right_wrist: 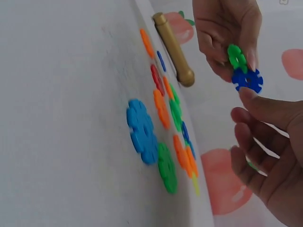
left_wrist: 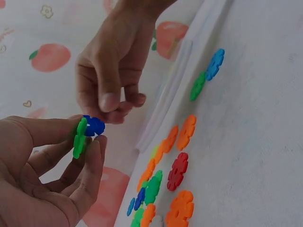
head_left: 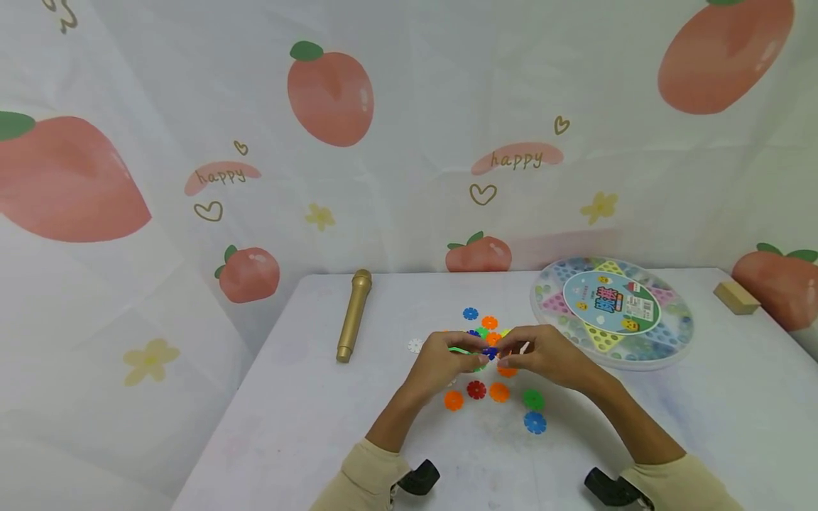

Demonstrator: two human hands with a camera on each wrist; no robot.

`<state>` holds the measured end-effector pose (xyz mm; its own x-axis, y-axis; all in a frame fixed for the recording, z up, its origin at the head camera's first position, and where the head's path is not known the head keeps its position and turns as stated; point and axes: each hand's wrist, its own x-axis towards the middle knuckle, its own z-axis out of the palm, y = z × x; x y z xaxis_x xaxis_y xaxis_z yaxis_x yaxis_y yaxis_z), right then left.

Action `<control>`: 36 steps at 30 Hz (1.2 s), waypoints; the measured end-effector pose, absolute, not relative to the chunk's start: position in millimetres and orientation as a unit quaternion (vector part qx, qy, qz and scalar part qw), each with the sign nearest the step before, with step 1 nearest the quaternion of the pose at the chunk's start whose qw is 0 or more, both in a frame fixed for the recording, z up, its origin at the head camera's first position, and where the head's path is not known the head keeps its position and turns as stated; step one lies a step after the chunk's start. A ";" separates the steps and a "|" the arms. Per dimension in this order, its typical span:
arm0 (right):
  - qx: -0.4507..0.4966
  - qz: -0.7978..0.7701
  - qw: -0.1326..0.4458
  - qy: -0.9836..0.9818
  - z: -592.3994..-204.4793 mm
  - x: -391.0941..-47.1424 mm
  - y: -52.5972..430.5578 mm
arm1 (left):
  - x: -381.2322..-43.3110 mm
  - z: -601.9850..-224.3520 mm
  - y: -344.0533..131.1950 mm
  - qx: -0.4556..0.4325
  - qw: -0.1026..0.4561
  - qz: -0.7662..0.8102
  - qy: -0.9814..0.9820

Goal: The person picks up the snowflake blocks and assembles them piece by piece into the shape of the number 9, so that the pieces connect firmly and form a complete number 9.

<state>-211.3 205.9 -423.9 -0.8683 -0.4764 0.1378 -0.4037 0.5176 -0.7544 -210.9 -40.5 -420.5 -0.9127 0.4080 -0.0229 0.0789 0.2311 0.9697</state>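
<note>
Holding a thin, glossy green plastic disc with notched petal edges (left_wrist: 79,145) in the left hand (head_left: 442,358), thumb and fingers pinching it above the white tabletop (head_left: 275,447). A dark-blue notched plastic disc (left_wrist: 96,125) is joined to it edge to edge, the two set at an angle. The right hand (head_left: 542,353) is just beside the pair, fingers loosely bent and parted from its thumb; the thumb tip overlaps the blue rim in the right wrist view, contact cannot be told.

Under and around the hands: scattered flat notched discs of the same form. Nearest edge of the scatter: a flat orange plastic disc (head_left: 454,400), a red one with a central hole (head_left: 476,389), a green one (head_left: 533,399) and, just beside it, a light-blue one (head_left: 535,423). A white disc (head_left: 415,345) is left of the hands.

Farther out: a smooth gold cylinder with a knobbed end (head_left: 353,319); a round, pale-rimmed board with dotted coloured triangles (head_left: 603,338); a rectangular tan block (head_left: 736,298). Behind, creased white sheeting with peach prints (head_left: 409,191).
</note>
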 end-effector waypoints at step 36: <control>-0.236 -0.361 0.261 0.864 -430.8 -214.7 232.1 | -211.1 -420.5 -40.2 0.116 0.123 0.589 0.790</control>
